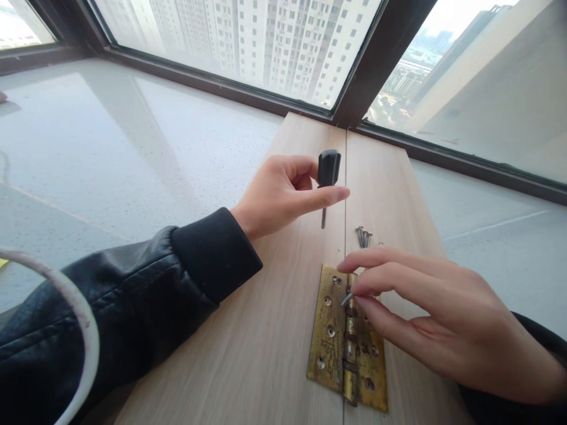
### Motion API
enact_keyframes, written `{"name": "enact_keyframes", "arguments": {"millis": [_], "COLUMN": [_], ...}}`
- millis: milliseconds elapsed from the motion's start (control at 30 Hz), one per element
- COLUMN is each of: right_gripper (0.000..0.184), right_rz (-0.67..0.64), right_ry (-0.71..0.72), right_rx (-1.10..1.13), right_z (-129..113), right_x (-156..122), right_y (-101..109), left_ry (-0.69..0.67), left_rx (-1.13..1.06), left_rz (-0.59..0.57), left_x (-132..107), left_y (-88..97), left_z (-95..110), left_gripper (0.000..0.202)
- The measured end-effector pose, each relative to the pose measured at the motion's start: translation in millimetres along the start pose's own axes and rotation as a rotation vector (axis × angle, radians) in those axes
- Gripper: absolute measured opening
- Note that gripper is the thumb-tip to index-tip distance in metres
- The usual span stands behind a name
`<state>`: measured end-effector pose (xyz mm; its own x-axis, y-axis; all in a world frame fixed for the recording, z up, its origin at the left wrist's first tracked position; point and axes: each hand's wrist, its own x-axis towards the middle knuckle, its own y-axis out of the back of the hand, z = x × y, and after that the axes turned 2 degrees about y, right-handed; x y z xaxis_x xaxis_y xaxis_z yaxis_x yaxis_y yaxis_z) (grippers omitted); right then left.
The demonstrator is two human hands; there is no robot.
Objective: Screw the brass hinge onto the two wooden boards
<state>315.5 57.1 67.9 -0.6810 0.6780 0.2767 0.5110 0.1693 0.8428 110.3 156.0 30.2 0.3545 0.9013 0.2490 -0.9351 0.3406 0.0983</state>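
A worn brass hinge (pixel 328 345) lies opened flat over the seam between two pale wooden boards (pixel 266 295). My left hand (pixel 283 195) is closed around a small screwdriver (pixel 328 168), its black handle up and its short shaft pointing down, above the boards beyond the hinge. Between the thumb and fingers of my right hand (pixel 425 307) is a small screw (pixel 346 299), held over the upper part of the hinge's knuckle. My right hand hides part of the hinge's right leaf. Several loose screws (pixel 364 237) lie in a little pile just past the hinge.
A pale speckled sill (pixel 133 147) spreads on both sides of the boards. Dark window frames (pixel 367 59) border the far edge, with tall buildings outside. A white cable (pixel 86 330) curves over my left sleeve at the lower left.
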Motion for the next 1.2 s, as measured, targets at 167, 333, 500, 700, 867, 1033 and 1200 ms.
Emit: {"name": "enact_keyframes", "arguments": {"millis": [167, 333, 500, 700, 867, 1033, 1200], "right_gripper": [0.013, 0.023, 0.022, 0.023, 0.022, 0.022, 0.017], "right_rz": [-0.025, -0.05, -0.047, -0.103, -0.114, -0.104, -0.094], "right_ry": [-0.001, 0.066, 0.106, 0.175, 0.188, 0.201, 0.19], "right_rx": [0.041, 0.076, 0.051, -0.059, -0.094, -0.111, -0.034], "right_z": [-1.1, -0.8, 1.5, 1.2, 0.7, 2.5, 4.3], "right_x": [2.8, 3.6, 2.0, 3.6, 3.5, 2.3, 2.9], "right_y": [-1.3, -0.6, -4.6, -8.3, -5.2, -5.8, -8.6], "left_ry": [-0.002, -0.013, -0.012, -0.007, -0.017, -0.014, -0.024], "left_rx": [0.001, 0.037, 0.056, 0.05, 0.067, 0.067, 0.058], "left_rz": [-0.002, -0.002, 0.003, -0.002, 0.0, 0.0, -0.006], "left_x": [0.0, -0.3, -0.1, -0.3, -0.5, -0.7, -0.6], "left_y": [0.5, 0.3, -0.2, 0.2, 0.0, -0.3, 0.6], "left_z": [0.1, 0.2, 0.4, 0.6, 0.5, 0.7, -0.2], "left_gripper": [0.032, 0.031, 0.029, 0.034, 0.03, 0.028, 0.031]}}
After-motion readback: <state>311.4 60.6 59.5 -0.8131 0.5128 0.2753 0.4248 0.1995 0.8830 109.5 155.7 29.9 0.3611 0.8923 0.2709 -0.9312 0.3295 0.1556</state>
